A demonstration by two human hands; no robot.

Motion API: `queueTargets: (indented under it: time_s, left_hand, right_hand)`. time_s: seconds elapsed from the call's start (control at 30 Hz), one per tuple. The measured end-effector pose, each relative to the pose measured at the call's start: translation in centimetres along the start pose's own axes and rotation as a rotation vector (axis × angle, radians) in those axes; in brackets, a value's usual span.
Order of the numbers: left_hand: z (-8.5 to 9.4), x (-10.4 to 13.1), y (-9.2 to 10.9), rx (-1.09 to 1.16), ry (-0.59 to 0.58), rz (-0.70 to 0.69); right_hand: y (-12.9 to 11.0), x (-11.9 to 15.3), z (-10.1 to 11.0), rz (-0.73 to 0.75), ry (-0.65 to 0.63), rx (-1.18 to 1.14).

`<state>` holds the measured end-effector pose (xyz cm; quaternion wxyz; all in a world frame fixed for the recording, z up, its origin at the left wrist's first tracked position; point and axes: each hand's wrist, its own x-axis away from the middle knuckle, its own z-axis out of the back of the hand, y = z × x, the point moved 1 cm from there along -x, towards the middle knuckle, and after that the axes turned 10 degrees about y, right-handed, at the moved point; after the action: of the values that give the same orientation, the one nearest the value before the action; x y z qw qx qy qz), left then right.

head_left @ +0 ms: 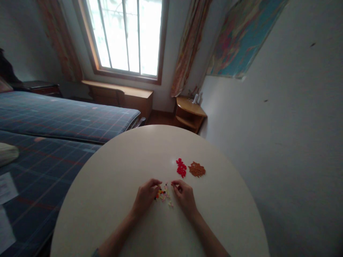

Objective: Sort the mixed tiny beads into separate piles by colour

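Observation:
A small heap of mixed pieces (pixel 164 195), in pink, yellow, orange, black and pale green, lies on the round cream table (pixel 128 160) between my hands. At the heap's left side is my left hand (pixel 148 192), fingers curled and tips pressed together; what they hold, if anything, is too small to name. My right hand (pixel 184 194) rests at the right of the heap, thumb and forefinger pinched around a tiny reddish piece (pixel 172 184). Beyond it lie a pile of red pieces (pixel 181 168) and, to its right, a pile of brown pieces (pixel 197 169).
The table edge curves round in front, with a plaid bed (pixel 66 114) beyond it on the left. A corner shelf (pixel 190 107) stands behind the table. A white wall (pixel 289 142) runs along the right, and a desk (pixel 134 92) sits under the window.

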<state>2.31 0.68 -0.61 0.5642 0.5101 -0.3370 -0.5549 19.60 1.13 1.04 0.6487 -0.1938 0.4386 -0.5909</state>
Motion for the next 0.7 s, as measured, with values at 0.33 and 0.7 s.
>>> queueTargets:
  time_s: [0.33,0.7]
  left_hand:
    - [0.1,0.0,0.9,0.014,0.010,-0.003]
    - [0.2,0.1,1.3,-0.079,0.006,-0.021]
  right_hand:
    - [-0.4,0.0,0.2,-0.012,-0.005,-0.011]
    - [-0.1,-0.1,0.1,-0.002,-0.001,-0.018]
